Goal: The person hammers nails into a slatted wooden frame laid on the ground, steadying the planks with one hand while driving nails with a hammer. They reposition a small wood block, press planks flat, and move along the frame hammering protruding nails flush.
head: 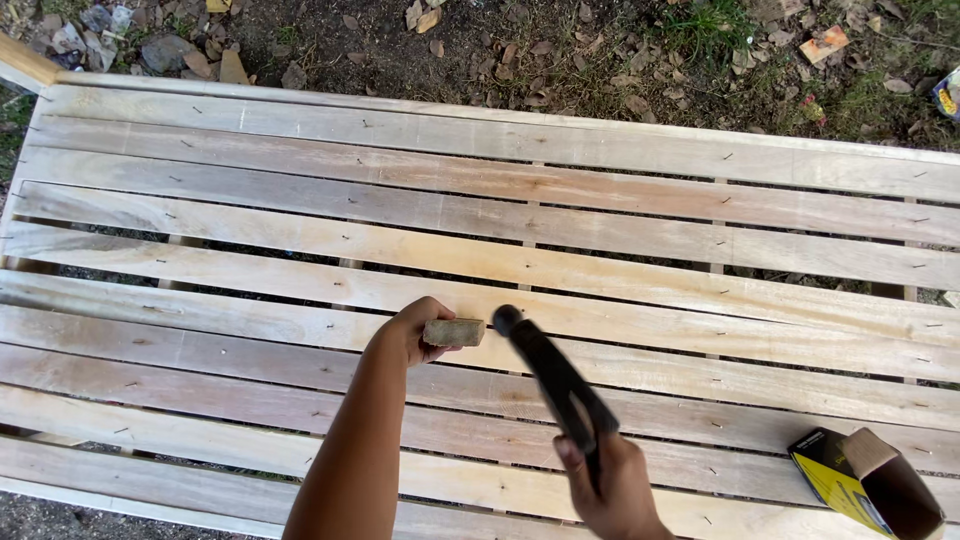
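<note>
Outdoors over leaf-strewn dirt, a pale slatted wooden frame [600, 215] carries the left hand [415, 330], fingers pinching a small wood block [455, 331] flat to steady it, while the right hand [615, 490], fist wrapped tight, swings a black hammer [550, 375] just beside that block.

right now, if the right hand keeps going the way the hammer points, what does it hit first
Most likely the small wooden block pinched in the left hand. The right hand aims the hammer up and left, its head right beside the block's end above the wooden slats; contact is unclear.
</note>
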`<action>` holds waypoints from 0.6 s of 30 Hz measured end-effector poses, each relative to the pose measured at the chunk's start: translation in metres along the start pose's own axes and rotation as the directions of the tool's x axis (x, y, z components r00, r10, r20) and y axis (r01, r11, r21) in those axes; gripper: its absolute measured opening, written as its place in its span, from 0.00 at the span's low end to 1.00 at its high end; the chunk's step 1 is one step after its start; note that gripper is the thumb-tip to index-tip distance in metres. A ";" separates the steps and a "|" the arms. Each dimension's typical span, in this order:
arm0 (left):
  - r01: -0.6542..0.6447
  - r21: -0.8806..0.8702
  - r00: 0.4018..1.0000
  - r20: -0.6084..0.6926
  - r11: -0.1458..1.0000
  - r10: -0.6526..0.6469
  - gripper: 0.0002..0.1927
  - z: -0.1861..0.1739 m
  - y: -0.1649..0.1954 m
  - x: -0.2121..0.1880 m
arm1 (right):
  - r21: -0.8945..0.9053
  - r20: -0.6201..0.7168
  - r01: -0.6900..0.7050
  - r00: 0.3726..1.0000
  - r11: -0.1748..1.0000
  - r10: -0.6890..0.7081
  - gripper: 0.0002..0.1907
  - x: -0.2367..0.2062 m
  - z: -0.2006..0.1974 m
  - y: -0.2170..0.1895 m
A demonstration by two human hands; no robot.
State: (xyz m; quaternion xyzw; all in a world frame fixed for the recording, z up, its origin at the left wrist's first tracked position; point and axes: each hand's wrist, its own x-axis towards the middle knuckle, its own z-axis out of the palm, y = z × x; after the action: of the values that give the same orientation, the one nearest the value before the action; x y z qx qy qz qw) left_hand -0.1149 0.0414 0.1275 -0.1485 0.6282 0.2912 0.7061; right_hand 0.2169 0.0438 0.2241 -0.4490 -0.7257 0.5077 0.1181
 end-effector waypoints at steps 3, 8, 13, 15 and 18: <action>-0.016 -0.023 0.999 -0.045 1.000 0.015 0.14 -0.004 -0.010 0.011 | -0.042 0.003 0.378 0.926 0.925 -0.378 0.14 0.003 0.011 -0.040; -0.073 -0.036 0.995 -0.067 0.997 0.070 0.11 -0.004 -0.010 0.028 | -0.254 0.125 -0.120 0.980 0.960 0.156 0.18 0.002 0.030 -0.068; 0.000 -0.060 0.998 -0.061 0.998 -0.004 0.09 -0.011 -0.012 0.025 | -0.145 0.070 -0.093 0.992 0.985 0.104 0.19 -0.006 0.045 -0.052; 0.002 -0.028 0.998 -0.064 1.000 -0.004 0.12 -0.011 -0.013 0.024 | -0.277 0.143 -0.245 0.946 0.929 0.292 0.18 -0.004 0.050 -0.041; -0.010 -0.003 1.000 -0.016 1.000 0.010 0.13 -0.012 -0.010 0.028 | -0.088 0.029 -0.207 0.977 0.974 0.210 0.20 -0.011 0.051 -0.028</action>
State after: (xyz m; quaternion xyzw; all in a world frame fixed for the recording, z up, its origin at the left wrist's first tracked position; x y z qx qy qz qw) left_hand -0.1175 0.0328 0.0968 -0.1485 0.6342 0.2945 0.6993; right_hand 0.1767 0.0013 0.2273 -0.5177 -0.6975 0.4945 0.0311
